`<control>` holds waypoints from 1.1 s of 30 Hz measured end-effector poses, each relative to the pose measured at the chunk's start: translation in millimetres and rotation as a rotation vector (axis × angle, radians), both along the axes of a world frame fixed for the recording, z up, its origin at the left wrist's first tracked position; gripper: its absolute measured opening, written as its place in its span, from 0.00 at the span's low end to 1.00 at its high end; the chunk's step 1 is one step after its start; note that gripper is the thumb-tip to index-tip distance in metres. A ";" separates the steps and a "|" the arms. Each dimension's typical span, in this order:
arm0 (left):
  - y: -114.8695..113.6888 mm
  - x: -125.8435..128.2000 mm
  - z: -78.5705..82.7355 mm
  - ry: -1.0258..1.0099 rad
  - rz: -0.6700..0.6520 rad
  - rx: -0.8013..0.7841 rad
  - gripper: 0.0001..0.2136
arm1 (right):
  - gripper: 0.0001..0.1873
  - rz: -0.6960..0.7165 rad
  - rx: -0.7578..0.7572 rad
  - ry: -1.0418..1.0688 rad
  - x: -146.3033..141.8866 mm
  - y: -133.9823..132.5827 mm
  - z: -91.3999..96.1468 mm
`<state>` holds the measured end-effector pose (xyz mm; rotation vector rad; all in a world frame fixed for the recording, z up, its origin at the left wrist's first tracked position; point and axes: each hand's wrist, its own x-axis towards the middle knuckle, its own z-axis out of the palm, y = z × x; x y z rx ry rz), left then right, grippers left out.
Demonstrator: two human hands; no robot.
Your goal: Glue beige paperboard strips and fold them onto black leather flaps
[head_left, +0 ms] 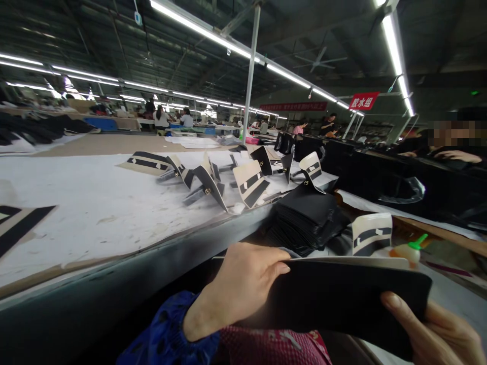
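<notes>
Your left hand [238, 289] lies over the near left end of a black leather panel [342, 299], knuckles up, wrist bent inward. The fingers are together and curled over the panel's top edge, the thumb pointing right along that edge; they clamp the panel. The forearm wears a blue patterned sleeve [167, 337] and rests above a red checked cloth [274, 347].

Your right hand [433, 329] enters from the lower right corner, palm towards you. Its thumb is pressed flat on the panel's lower right face. The other fingers pass behind the panel and are hidden, so whether they are spread cannot be told, but the grip is closed on the panel.

The panel is held low in front of you, roughly level, between the two hands, with a pale lining showing along its top edge.

Just beyond it sits a stack of black pieces [304, 220], with a cream-and-black folded piece [371, 233] to the right and a glue bottle with a green tip [411, 249] beside that. More folded pieces [249, 182] stand on the white-covered table [95, 203] to the left. Another person's hand [454, 156] rests at the far right.
</notes>
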<state>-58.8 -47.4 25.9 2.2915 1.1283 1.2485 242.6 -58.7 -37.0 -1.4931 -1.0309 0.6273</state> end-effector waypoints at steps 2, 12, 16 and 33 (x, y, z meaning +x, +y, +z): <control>-1.8 -2.1 1.1 -0.051 -0.053 -0.037 0.06 | 0.28 -0.012 -0.071 0.134 -16.8 0.3 15.0; -2.4 -8.4 1.2 -0.093 -0.142 -0.153 0.08 | 0.21 0.187 -0.039 0.320 -31.6 -0.2 27.3; 0.1 -8.9 -2.9 -0.119 -0.102 -0.182 0.09 | 0.20 0.154 0.100 0.238 -31.3 0.1 25.2; 2.2 27.2 10.7 -0.046 -0.091 -0.299 0.09 | 0.14 0.221 0.248 0.115 -42.6 -8.8 29.8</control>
